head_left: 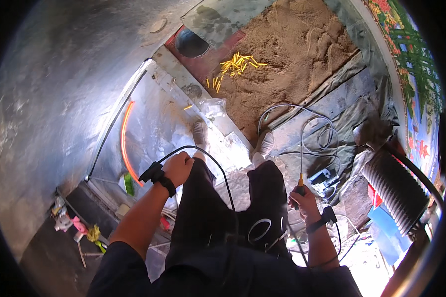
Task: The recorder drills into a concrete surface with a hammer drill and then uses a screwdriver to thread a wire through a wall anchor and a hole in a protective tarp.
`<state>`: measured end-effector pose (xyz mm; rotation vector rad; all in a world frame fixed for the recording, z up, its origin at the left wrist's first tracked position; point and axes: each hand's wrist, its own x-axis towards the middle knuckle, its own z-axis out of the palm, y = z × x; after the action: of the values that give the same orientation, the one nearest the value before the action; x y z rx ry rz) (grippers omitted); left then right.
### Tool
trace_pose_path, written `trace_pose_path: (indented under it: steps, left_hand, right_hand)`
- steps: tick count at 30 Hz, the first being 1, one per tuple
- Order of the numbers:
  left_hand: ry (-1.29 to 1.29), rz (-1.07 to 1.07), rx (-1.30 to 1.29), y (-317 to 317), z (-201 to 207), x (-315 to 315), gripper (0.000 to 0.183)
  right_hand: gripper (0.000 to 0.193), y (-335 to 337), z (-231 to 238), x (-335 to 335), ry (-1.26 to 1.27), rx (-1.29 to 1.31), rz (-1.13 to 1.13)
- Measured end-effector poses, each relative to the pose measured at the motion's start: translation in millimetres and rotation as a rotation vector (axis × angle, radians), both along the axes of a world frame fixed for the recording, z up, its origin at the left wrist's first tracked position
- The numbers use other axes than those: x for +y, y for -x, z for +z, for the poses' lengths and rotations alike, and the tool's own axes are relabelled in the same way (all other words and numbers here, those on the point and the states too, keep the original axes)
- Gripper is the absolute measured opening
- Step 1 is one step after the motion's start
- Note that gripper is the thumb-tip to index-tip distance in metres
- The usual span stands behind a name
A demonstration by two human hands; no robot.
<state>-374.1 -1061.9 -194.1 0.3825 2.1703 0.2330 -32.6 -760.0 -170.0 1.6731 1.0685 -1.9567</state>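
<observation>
My left hand [178, 167] rests on my left knee, its fingers curled closed; nothing shows in them. A black device with a cable is strapped at that wrist. My right hand [306, 202], beside my right thigh, is closed around a slim black-and-yellow tool handle [300, 189]. Its yellow end points away from me, and a grey cable [301, 148] runs from it into loose loops on the ground. The exact kind of tool cannot be told. A black device is strapped at the right wrist too. Beyond my feet, several short yellow sticks [239, 64] lie scattered on brown sand [297, 54].
A small bluish-white device [323, 180] lies on dark sheeting beyond my right hand. Farther right stands a ribbed grey cylinder [394, 190], near a flowered cloth [416, 64]. An orange strip [126, 133] curves along the left side. Clutter [79, 225] lies at the lower left.
</observation>
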Motion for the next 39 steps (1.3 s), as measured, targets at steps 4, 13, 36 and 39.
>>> trace_pose_path:
  steps: [4,13,36,39]
  left_hand:
    - [-0.029,-0.097,0.009,50,-93,3,0.029]
    - [-0.068,-0.281,0.082,116,-275,20,0.030]
    - [-0.206,-0.307,0.329,114,-428,139,0.038]
    - [-0.211,-0.343,0.395,117,-440,150,0.040]
  right_hand:
    - [0.015,53,-47,-31,0.003,0.006,-0.127]
    - [0.037,128,-160,-97,0.084,0.044,-0.318]
    - [0.026,173,-177,-25,0.114,-0.071,-0.334]
    - [0.026,169,-177,-19,0.116,-0.054,-0.355]
